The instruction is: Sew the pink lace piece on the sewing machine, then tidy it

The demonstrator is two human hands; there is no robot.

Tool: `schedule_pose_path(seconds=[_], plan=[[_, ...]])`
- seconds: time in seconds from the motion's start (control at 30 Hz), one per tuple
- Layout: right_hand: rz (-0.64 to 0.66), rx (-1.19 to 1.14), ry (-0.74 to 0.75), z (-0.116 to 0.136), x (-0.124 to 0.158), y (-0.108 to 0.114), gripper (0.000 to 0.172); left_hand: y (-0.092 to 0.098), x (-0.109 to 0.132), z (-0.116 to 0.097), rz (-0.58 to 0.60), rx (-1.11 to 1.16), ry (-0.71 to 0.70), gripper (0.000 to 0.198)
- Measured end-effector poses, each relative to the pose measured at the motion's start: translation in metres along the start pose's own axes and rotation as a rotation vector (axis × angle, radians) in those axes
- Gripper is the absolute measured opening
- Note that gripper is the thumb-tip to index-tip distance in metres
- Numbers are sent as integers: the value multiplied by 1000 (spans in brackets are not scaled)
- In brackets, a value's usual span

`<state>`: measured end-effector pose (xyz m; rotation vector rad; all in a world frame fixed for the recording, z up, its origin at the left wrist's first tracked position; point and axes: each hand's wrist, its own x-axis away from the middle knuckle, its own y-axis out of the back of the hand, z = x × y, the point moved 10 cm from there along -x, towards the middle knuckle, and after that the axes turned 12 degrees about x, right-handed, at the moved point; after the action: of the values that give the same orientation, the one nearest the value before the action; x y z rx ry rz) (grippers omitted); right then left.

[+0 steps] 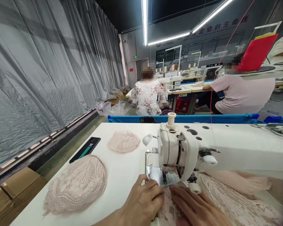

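A white sewing machine (171, 147) stands before me, its needle area over a metal plate (153, 174). Pale pink lace fabric (166, 204) lies under the presser foot and runs toward me between my hands. My left hand (145, 199) has its fingers curled at the left edge of this lace, closed on it as far as I can see. Flat on the lace's right side rests my right hand (196, 204), fingers stretched out and side by side just below the needle. More pink lace (235, 197) is bunched under the machine arm at right.
Stacked lace pieces (80, 185) and a smaller pink mesh piece (124, 142) lie on the white table (118, 175), near a dark phone (86, 149). Cardboard boxes (19, 188) stand at lower left. Two seated people (148, 97) work beyond a blue cloth trough (202, 119).
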<state>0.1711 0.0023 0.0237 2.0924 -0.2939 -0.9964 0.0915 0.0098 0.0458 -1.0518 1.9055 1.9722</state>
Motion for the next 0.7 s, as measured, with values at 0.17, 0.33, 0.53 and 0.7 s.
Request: schedule_pose_path(seconds=[0.17, 0.33, 0.53, 0.7], plan=[[-19, 18, 99, -8, -6, -10, 34, 0, 0, 6, 15, -24, 2, 23], [3, -4, 33, -26, -6, -27, 50, -10, 2, 11, 44, -95, -6, 24], [22, -48, 54, -23, -7, -10, 31, -10, 5, 8, 25, -135, -11, 27], [-8, -167, 61, 4, 3, 3, 32, 0, 4, 0, -26, -55, -40, 33]])
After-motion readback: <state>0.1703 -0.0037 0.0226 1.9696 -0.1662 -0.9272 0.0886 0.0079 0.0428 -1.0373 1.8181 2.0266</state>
